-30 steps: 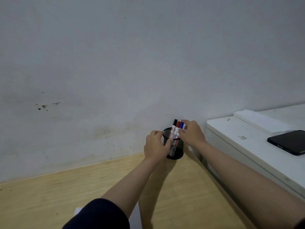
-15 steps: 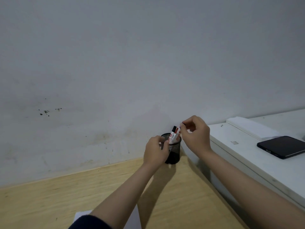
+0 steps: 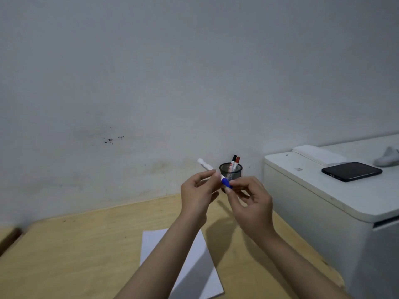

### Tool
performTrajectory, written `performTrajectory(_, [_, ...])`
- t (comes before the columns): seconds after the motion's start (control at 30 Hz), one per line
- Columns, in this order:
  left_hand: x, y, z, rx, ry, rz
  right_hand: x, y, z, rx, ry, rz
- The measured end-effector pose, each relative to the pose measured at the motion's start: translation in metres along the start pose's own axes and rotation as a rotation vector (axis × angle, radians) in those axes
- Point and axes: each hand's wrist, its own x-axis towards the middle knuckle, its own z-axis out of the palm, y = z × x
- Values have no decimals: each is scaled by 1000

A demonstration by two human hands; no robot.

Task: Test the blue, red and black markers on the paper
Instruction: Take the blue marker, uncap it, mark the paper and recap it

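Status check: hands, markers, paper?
Left hand grips blue marker barrel, right hand pinches its cap. Red and black in cup. Paper unmarked, nothing blocking.

Scuffed grey wall (image 3: 151,72), wood desk (image 3: 75,251), white cabinet (image 3: 323,212) at rt

Blue marker (image 3: 216,175) with white barrel and blue cap, held in the air, tilted up to the far left, cap on, black marker (image 3: 233,160) and red marker (image 3: 237,161) standing capped in a holder beyond, white paper (image 3: 194,266) flat, near centre.
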Motion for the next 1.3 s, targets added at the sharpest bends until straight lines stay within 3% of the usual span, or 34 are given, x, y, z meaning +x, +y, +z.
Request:
performTrajectory(0.13, [-22, 11, -12, 0, 64, 75, -14, -16, 3, 0, -111, -40])
performTrajectory(0.3, [-36, 19, -37, 74, 73, 206, -5, -38, 9, 55, -50, 60])
performTrajectory(0.47, [-51, 17, -55, 231, 23, 324, 8, -53, 29, 99, -95, 251])
performTrajectory(0.77, [-60, 2, -81, 580, 99, 429, 2, -60, 47, 185, -76, 326])
performTrajectory(1.03, [-55, -6, -99, 723, 116, 642, -6, -51, 53, 193, -256, 379])
performTrajectory(1.17, [-52, -12, -110, 746, 73, 608, -9, -46, 58, 192, -337, 374])
performTrajectory(1.3, [-49, -12, -128, 769, 22, 420, -9, -42, 63, 265, -392, 372])
